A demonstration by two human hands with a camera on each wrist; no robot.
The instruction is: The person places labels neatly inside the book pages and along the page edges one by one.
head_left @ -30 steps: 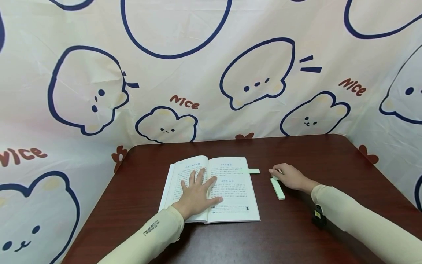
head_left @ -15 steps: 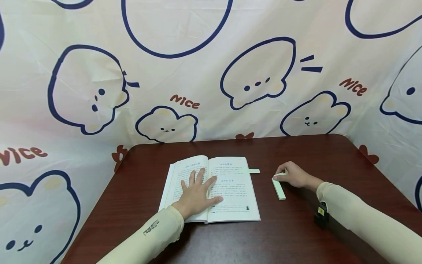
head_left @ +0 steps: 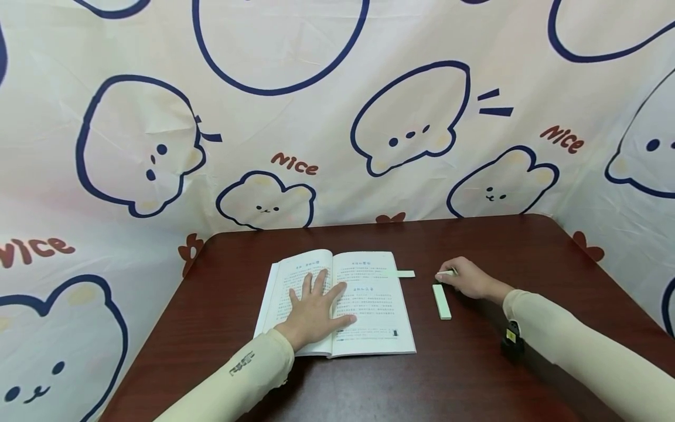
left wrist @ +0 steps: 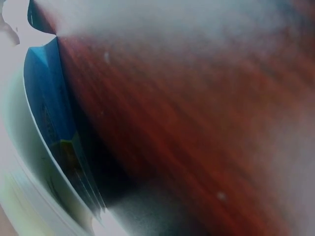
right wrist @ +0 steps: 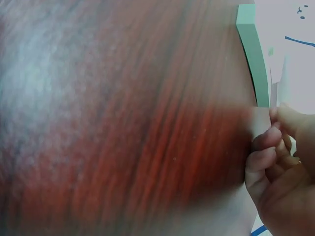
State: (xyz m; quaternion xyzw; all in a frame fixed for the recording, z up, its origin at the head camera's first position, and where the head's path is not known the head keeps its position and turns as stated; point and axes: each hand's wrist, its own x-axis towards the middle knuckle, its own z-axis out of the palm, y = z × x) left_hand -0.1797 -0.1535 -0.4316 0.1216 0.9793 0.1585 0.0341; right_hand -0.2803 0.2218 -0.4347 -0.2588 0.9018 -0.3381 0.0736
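Observation:
An open book (head_left: 369, 328) lies on the table, and my left hand (head_left: 311, 310) rests on it with fingers spread across the fold and both pages. A pale green sticky tab (head_left: 406, 274) juts out from the right page's edge. To the right of the book lies a narrow pad of pale green sticky notes (head_left: 442, 302). Just beyond the pad's far end, my right hand (head_left: 466, 278) pinches a small pale sticky note (head_left: 448, 272) between thumb and fingers. In the right wrist view the curled fingers (right wrist: 263, 157) show close to the pad's end.
The dark reddish-brown table (head_left: 369, 387) carries the book and pad. A cloth (head_left: 327, 129) printed with cartoon bears hangs behind and at both sides. A black wrist camera (head_left: 511, 340) is strapped at the right sleeve. The left wrist view shows the book's blue cover (left wrist: 49, 93).
My right hand has peeled a sticky note off the pad's far end and come apart from it. The pad has turned slightly and shifted left. The left hand has stayed on the book.

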